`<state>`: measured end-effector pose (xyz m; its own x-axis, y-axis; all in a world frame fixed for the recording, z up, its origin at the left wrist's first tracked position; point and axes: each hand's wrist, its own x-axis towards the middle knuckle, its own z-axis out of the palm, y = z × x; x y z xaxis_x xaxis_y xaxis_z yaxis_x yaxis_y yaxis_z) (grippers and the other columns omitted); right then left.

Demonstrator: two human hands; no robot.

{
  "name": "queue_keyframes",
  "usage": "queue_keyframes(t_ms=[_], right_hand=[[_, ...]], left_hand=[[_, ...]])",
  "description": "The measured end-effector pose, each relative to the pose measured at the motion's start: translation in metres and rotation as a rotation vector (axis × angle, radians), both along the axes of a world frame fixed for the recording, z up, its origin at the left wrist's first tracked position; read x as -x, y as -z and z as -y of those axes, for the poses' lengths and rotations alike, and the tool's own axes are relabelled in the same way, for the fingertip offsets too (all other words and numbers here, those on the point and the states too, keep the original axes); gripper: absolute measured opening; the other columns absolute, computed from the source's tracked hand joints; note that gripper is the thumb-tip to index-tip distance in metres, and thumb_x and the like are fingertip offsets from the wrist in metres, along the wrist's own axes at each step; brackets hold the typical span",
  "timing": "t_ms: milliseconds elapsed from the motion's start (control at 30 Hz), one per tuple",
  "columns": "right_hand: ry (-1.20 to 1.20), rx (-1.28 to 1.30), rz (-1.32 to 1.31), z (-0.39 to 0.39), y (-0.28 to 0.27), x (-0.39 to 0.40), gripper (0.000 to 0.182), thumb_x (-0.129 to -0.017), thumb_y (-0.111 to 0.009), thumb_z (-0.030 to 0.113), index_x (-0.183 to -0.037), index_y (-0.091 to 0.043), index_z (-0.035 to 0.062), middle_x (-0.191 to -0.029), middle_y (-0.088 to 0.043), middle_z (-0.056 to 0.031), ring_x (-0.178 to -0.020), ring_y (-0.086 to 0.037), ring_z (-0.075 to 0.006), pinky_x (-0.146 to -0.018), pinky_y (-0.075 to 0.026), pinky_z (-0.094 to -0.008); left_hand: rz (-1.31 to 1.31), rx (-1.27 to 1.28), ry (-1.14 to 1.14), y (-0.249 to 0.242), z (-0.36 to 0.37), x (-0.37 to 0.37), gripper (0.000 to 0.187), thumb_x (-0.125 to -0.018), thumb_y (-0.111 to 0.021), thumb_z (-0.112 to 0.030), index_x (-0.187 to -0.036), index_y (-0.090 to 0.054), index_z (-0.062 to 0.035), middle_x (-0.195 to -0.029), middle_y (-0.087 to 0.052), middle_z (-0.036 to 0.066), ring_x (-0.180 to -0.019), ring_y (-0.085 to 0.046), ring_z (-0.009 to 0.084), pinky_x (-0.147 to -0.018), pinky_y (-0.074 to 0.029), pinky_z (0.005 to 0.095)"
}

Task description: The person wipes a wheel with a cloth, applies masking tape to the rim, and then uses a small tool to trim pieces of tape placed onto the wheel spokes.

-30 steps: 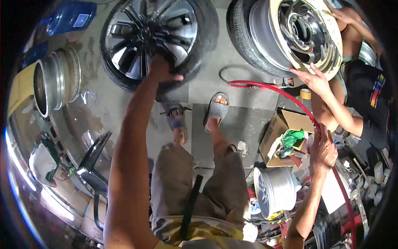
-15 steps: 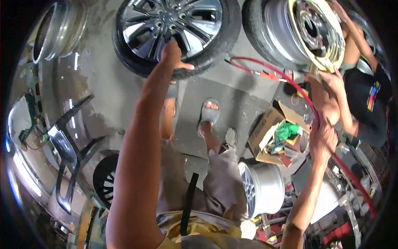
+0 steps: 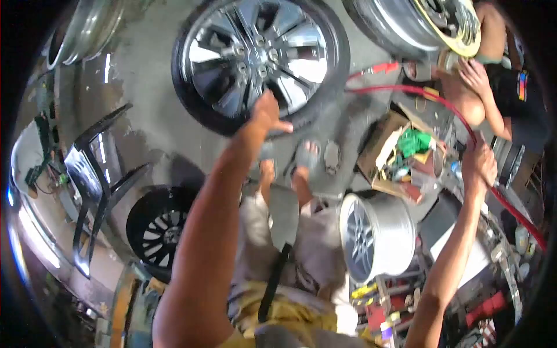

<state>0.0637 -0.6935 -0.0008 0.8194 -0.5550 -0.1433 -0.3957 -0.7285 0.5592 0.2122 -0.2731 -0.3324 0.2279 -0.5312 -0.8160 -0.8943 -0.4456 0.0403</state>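
My left hand is at the near side of a tyre-mounted alloy wheel. Its fingers hook in by a spoke opening, their tips hidden, and the thumb points right over the black tyre. The wheel has dark and polished spokes, and its face is turned up towards me. On the right, my right hand is closed around a red hose. One length of the hose runs left towards the tyre; the other trails down to the right edge.
A co-worker sits at upper right beside a rim with a yellow edge. A cardboard box of scraps, a silver rim and a black rim lie around my legs. A dark forked trim piece stands left.
My right hand has moved right with the hose, and the hose's loop has straightened. My left hand stays on the wheel; my feet are closer together. The co-worker's near hand is lower.
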Motion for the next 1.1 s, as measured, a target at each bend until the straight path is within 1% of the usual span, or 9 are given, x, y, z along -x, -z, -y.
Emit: queue_keyframes(t_ms=[233, 400, 467, 600, 667, 733, 867, 1000, 1100], right_hand=[[-0.104, -0.01, -0.037, 0.029, 0.004, -0.018, 0.034, -0.104, -0.055, 0.04, -0.117, -0.069, 0.0114, -0.095, -0.075, -0.0168, -0.091, -0.072, -0.0403, -0.076, -0.057, -0.0523], [-0.382, -0.102, -0.006, 0.067, 0.02, -0.065, 0.028, -0.102, -0.059, 0.03, -0.12, -0.067, 0.0095, -0.106, -0.073, -0.0172, -0.092, -0.072, -0.0366, -0.073, -0.057, -0.0464], [-0.573, -0.183, 0.192, 0.074, 0.033, -0.089, 0.029, -0.099, -0.063, 0.028, -0.121, -0.067, 0.0091, -0.117, -0.071, -0.0158, -0.097, -0.072, -0.0338, -0.078, -0.059, -0.0414], [-0.7, -0.17, 0.03, 0.056, 0.044, -0.135, 0.032, -0.092, -0.065, 0.018, -0.122, -0.067, 0.0058, -0.132, -0.063, -0.0138, -0.126, -0.06, -0.0331, -0.106, -0.048, -0.0415], [-0.859, -0.224, 0.075, 0.024, 0.046, -0.144, 0.033, -0.089, -0.068, 0.014, -0.121, -0.067, 0.006, -0.129, -0.062, -0.0126, -0.127, -0.058, -0.0333, -0.11, -0.044, -0.0445], [-0.918, -0.364, 0.141, -0.012, 0.053, -0.145, 0.032, -0.088, -0.07, 0.012, -0.12, -0.067, 0.0049, -0.126, -0.062, -0.0119, -0.124, -0.058, -0.033, -0.108, -0.044, -0.0468], [-0.823, -0.601, 0.176, -0.069, 0.063, -0.123, 0.018, -0.091, -0.066, 0.015, -0.106, -0.069, 0.0075, -0.114, -0.061, -0.0111, -0.115, -0.059, -0.0298, -0.098, -0.051, -0.044], [-0.546, -0.77, 0.085, -0.085, 0.112, -0.062, 0.023, -0.088, -0.07, 0.014, -0.109, -0.07, 0.0056, -0.113, -0.064, -0.0169, -0.112, -0.063, -0.036, -0.095, -0.054, -0.0466], [-0.329, -0.87, 0.079, -0.121, 0.16, 0.037, 0.03, -0.084, -0.072, 0.013, -0.113, -0.069, 0.0048, -0.111, -0.065, -0.0211, -0.107, -0.066, -0.0403, -0.091, -0.056, -0.0496]], left_hand=[[-0.004, 0.078, -0.003, 0.019, -0.01, 0.02, 0.112, -0.084, -0.04, -0.092, -0.127, -0.07, 0.0068, -0.137, -0.065, 0.024, -0.138, -0.053, 0.0368, -0.125, -0.024, 0.0466], [0.115, 0.229, 0.003, -0.013, -0.023, 0.056, 0.076, -0.098, -0.054, -0.064, -0.129, -0.068, 0.0035, -0.14, -0.061, 0.021, -0.141, -0.046, 0.035, -0.124, -0.024, 0.0513], [0.274, 0.484, -0.121, -0.044, -0.043, 0.084, 0.065, -0.1, -0.058, -0.053, -0.134, -0.063, 0.0027, -0.143, -0.056, 0.021, -0.139, -0.045, 0.0361, -0.123, -0.025, 0.0517], [-0.045, 0.517, -0.672, -0.08, -0.125, 0.173, 0.054, -0.1, -0.062, -0.038, -0.136, -0.057, 0.0022, -0.145, -0.051, 0.029, -0.125, -0.053, 0.0462, -0.11, -0.039, 0.0576], [-0.126, 0.308, -0.897, -0.125, -0.162, 0.22, 0.054, -0.098, -0.064, -0.038, -0.135, -0.058, 0.0009, -0.134, -0.056, 0.032, -0.114, -0.059, 0.0473, -0.101, -0.046, 0.0581], [-0.389, 0.057, -0.891, -0.123, -0.236, 0.292, 0.07, -0.103, -0.051, -0.054, -0.144, -0.05, 0.0022, -0.128, -0.062, 0.032, -0.109, -0.064, 0.0542, -0.096, -0.05, 0.0608], [-0.843, -0.273, -1.099, -0.22, -0.208, 0.281, 0.082, -0.104, -0.042, -0.059, -0.159, -0.032, 0.0016, -0.133, -0.058, 0.034, -0.106, -0.066, 0.056, -0.101, -0.053, 0.0537], [-0.498, -0.204, -1.104, -0.287, -0.155, 0.305, 0.095, -0.098, -0.054, -0.061, -0.16, -0.022, 0.0026, -0.143, -0.05, 0.035, -0.116, -0.063, 0.0526, -0.103, -0.051, 0.0527], [-0.279, -0.121, -1.206, -0.284, -0.141, 0.314, 0.104, -0.092, -0.061, -0.066, -0.159, -0.023, 0.004, -0.144, -0.049, 0.034, -0.122, -0.06, 0.0512, -0.103, -0.05, 0.054]])
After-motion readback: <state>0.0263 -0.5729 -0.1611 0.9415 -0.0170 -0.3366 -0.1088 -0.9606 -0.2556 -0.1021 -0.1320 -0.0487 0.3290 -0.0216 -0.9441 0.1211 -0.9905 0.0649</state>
